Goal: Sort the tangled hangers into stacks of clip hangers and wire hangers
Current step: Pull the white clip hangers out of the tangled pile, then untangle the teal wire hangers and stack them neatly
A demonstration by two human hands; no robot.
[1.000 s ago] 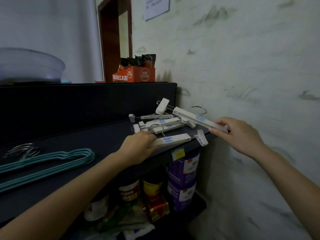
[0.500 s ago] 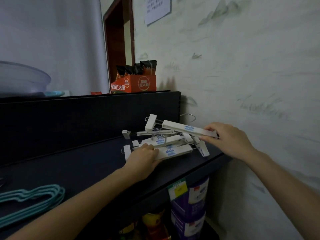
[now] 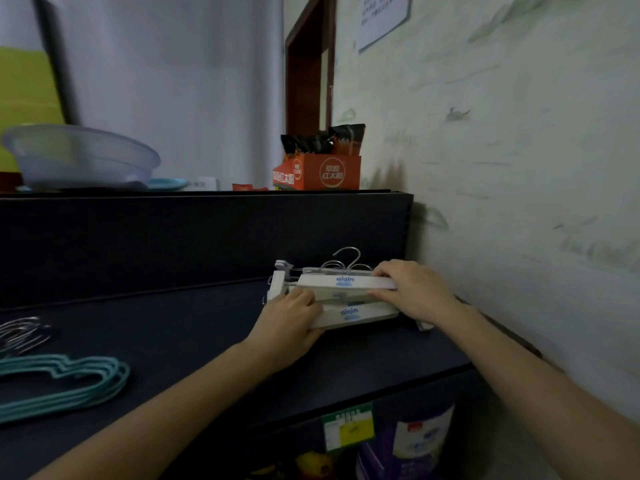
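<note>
Since the earlier frame, the top clip hanger [image 3: 346,281] has come down from its tilt and now lies flat on the stack of clip hangers [image 3: 349,315]. The loose, splayed pile has been drawn into a tidy block. Your view has also shifted nearer to it.

Your right hand [image 3: 414,292] grips the right end of that top hanger, fingers curled over its upper edge, probably to press it level and square it with the ones below. Your left hand [image 3: 289,322] wraps the left end of the stack, fingers curled over the front. That hold looks meant to steady the lower hangers so they do not slide while you line up the ends. The metal hooks [image 3: 346,259] all point back toward the dark rear panel, which lets the bodies nest.

The stack sits at the right end of the dark shelf [image 3: 194,327], close beside the wall. The teal wire hangers [image 3: 72,384] lie well apart at the left end, with some silver wire hangers [image 3: 20,332] behind them, blurred. That spacing keeps the two kinds from tangling again.

By my reading, the sorting is nearly done, and what remains is to settle this last hanger and let go. On the ledge above stand a clear basin [image 3: 83,157] and an orange box [image 3: 322,173].
</note>
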